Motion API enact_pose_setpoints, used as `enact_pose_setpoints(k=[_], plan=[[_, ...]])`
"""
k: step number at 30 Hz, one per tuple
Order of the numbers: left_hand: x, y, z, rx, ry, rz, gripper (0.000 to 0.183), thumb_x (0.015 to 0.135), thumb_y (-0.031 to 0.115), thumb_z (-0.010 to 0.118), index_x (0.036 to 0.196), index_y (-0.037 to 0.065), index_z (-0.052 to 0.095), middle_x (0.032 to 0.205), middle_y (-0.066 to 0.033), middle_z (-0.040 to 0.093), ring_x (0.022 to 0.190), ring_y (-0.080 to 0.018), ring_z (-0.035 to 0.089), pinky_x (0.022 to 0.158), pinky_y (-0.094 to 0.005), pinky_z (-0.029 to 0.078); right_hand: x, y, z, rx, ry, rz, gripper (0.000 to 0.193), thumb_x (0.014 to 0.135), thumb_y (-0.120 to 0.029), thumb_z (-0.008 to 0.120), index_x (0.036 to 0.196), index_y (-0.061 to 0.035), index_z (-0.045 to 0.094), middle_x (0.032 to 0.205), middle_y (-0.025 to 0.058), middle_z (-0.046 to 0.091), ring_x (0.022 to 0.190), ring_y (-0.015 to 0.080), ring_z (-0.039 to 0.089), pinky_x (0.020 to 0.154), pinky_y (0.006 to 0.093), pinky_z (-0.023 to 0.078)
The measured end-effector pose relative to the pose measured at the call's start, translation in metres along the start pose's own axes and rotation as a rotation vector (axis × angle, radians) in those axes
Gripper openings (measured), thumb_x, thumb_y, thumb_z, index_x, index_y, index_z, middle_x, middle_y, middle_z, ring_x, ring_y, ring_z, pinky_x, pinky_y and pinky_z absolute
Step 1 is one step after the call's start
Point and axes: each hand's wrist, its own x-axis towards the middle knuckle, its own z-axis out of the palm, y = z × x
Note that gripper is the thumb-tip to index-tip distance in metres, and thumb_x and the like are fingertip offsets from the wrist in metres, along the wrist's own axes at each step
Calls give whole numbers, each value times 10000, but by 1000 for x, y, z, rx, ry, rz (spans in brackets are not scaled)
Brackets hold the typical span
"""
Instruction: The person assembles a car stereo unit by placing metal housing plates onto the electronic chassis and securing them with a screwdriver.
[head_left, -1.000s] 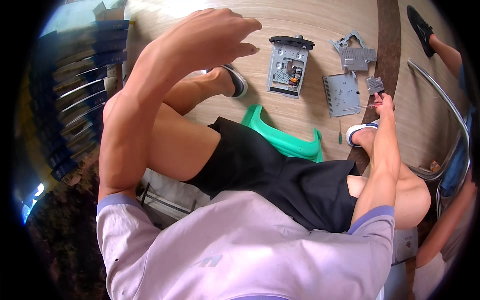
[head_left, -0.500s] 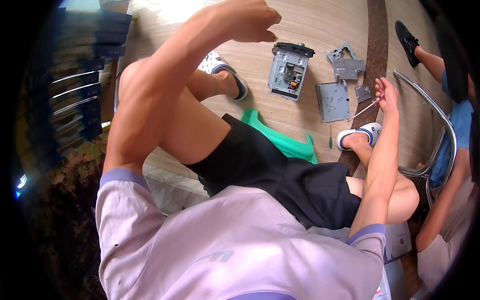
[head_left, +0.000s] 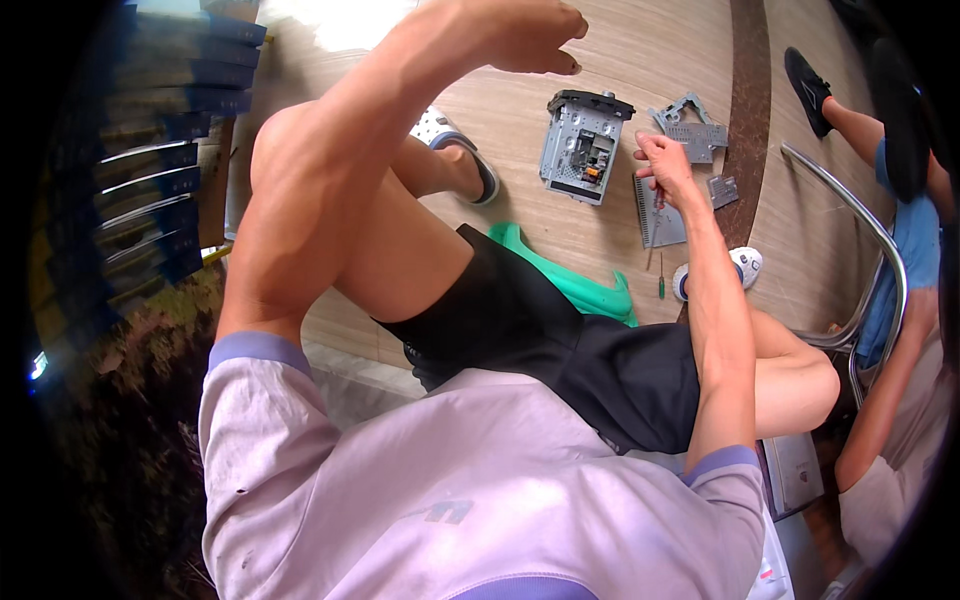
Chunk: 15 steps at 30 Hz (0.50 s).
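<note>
My right hand [head_left: 668, 172] is closed round a screwdriver [head_left: 658, 196], its thin shaft pointing down over a flat grey metal plate [head_left: 660, 226]. Just left of that hand, an opened metal-cased electronic unit [head_left: 582, 150] stands on the floor, with a black end at the top and an orange part inside. My left hand [head_left: 535, 38] is raised near the upper edge, thumb and fingers apart, above and left of the unit. Nothing shows in it. A second screwdriver [head_left: 661, 288] with a green handle lies beside my right shoe.
Grey metal bracket parts [head_left: 695, 138] and a small finned block [head_left: 722, 190] lie right of the unit. A green plastic stool [head_left: 575, 285] is before my shorts. At right, a chrome chair frame [head_left: 860, 205] and another person's leg [head_left: 855, 120]; stacked blue boxes [head_left: 215, 75] at left.
My right hand has swung left with the screwdriver, from beside the dark floor strip to over the metal plate. My left hand has shifted slightly right.
</note>
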Motion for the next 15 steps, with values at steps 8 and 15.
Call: enact_pose_setpoints(k=[8, 15], plan=[[-5, 1, 0, 32, 20, 38, 334, 934, 334, 694, 1043, 20, 727, 972, -236, 738, 965, -431, 698, 860, -519, 553, -33, -5, 43, 83, 60, -65, 894, 929, -786, 525, 1258, 35, 653, 1115, 196, 717, 721, 181, 700, 404, 290, 413], [-6, 2, -4, -8, 57, 69, 324, 925, 319, 703, 1023, 12, 737, 969, -241, 736, 970, -426, 698, 866, -516, 552, -35, -15, 71, -238, 113, -209, 626, 828, -506, 801, 1133, 30, 690, 1089, 210, 759, 1046, 337, 727, 955, 430, 539]])
